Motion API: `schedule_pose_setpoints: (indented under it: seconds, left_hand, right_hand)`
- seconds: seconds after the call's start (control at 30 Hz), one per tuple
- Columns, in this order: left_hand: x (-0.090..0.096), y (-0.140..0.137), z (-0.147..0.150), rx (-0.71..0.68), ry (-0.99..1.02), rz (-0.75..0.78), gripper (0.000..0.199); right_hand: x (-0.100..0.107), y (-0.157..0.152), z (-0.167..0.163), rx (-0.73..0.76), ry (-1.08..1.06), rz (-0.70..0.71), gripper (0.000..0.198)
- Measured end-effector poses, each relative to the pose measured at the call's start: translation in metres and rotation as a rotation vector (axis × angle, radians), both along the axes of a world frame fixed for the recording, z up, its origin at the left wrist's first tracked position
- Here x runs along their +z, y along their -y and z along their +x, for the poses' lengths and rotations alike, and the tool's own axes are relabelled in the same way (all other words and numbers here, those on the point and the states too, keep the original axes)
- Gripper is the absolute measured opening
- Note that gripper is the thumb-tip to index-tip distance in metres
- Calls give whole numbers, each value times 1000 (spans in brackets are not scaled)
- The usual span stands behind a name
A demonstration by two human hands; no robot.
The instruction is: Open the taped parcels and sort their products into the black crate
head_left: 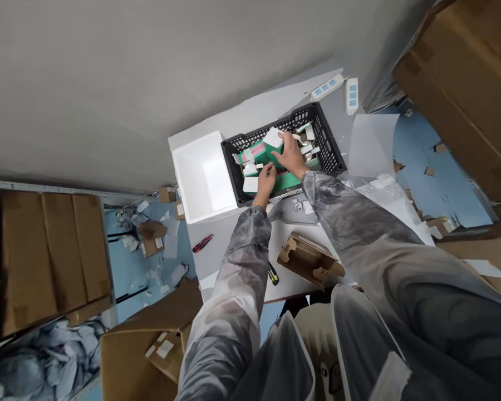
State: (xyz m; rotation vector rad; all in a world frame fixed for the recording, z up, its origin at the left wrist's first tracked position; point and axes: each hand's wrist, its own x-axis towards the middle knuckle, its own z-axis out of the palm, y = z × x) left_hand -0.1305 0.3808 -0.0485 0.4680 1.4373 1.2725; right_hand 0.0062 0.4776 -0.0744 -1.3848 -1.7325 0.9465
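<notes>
Head view: pale table (212, 264), blue floor (417, 147); right hand (291, 156) holds 1 green box (270, 147), left hand (266, 182): hold unclear.

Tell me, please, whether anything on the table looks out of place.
Yes: crumpled white scraps lie loose on the table by the near side of the black crate, looking like stray litter.

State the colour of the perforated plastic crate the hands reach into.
The perforated plastic crate is black; it shows best in the head view.
</notes>
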Motion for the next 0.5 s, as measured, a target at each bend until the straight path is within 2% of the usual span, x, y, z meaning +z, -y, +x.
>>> schedule_pose_setpoints:
  seconds: [0.1,0.23,0.37,0.5]
  left_hand:
    - [21,47,-10,-108,-25,-15,14]
    - [53,132,-18,-56,-51,-52,17]
    - [68,217,-23,-65,-123,-35,25]
    - [60,294,-29,-77,-184,-137,34]
  right_hand:
    - [-16,-1,-1,47,34,-3,70]
    - [-24,9,7,67,25,-24,73]
    - [-12,6,16,123,17,4,83]
    - [15,3,29,155,107,-12,104]
